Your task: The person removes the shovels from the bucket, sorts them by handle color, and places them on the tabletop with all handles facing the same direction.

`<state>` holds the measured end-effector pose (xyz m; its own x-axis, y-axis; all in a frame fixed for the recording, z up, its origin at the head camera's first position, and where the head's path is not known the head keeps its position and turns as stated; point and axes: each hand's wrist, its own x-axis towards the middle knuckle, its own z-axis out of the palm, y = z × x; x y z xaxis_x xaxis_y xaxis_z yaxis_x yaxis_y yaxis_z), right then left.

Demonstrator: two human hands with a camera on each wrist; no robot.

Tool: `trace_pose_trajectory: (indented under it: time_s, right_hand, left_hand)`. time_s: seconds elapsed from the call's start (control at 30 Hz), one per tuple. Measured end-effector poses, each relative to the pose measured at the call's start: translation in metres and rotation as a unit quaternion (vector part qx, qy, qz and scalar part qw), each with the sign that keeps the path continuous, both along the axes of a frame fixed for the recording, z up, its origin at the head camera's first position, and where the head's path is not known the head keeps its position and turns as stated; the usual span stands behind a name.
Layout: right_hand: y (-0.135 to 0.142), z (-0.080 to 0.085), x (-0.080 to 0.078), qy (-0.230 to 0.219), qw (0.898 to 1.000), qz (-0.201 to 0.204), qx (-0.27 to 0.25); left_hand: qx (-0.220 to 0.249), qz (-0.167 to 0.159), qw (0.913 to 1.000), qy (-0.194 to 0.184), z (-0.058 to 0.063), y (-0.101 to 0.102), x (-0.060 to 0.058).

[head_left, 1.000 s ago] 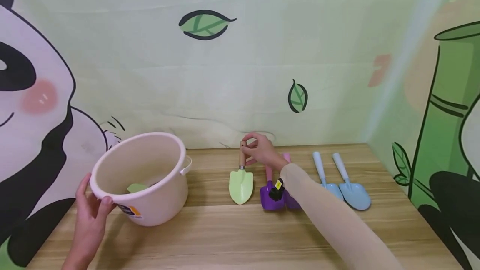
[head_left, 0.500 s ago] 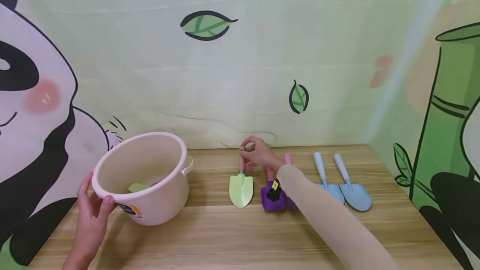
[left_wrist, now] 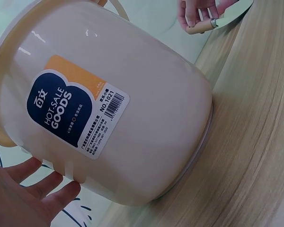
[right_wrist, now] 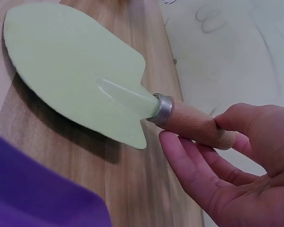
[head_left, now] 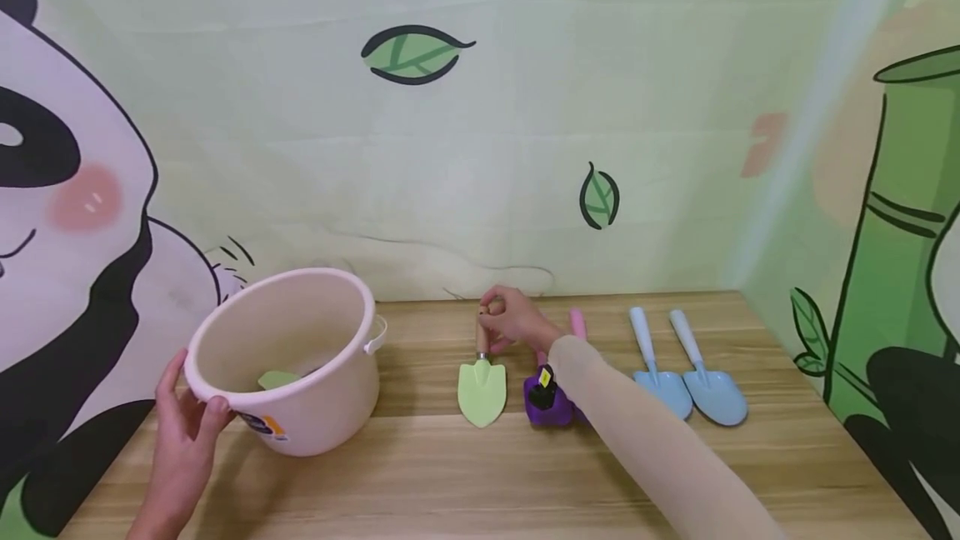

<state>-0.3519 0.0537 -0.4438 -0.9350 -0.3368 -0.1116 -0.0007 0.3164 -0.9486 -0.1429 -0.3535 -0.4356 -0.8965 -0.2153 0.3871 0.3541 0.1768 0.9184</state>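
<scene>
The hand trowel point(head_left: 482, 394) has a pale green pointed blade, a metal collar and a short wooden handle. My right hand point(head_left: 517, 317) pinches that handle near its end between thumb and fingers. In the right wrist view the blade point(right_wrist: 71, 71) hangs over or rests on the wood with a shadow under it; I cannot tell which. A pale pink bucket point(head_left: 330, 407) stands at the left, and my left hand point(head_left: 183, 436) holds it by the rim and side. Inside, a pale green piece point(head_left: 279, 378) shows; the rest is hidden by the wall.
Right of the trowel lies a purple shovel point(head_left: 546, 407) with a pink handle, and another pink handle point(head_left: 577, 323) beyond it, partly behind my forearm. Two blue shovels point(head_left: 663, 394) lie farther right. A printed cloth wall point(head_left: 487, 148) rises behind the wooden table point(head_left: 420, 473).
My right hand has drawn the trowel slightly toward me over the table. The view has shifted a little. My left hand keeps its hold on the bucket.
</scene>
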Motion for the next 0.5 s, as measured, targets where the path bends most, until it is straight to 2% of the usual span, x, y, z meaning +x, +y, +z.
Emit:
trace_pose_trajectory:
  time_s: [0.5]
  right_hand:
    - [-0.0045, -0.0097, -0.0001, -0.014, 1.0, 0.014, 0.019]
  left_hand:
    - [0.0, 0.003, 1.0, 0.0, -0.0006, -0.0011, -0.0004]
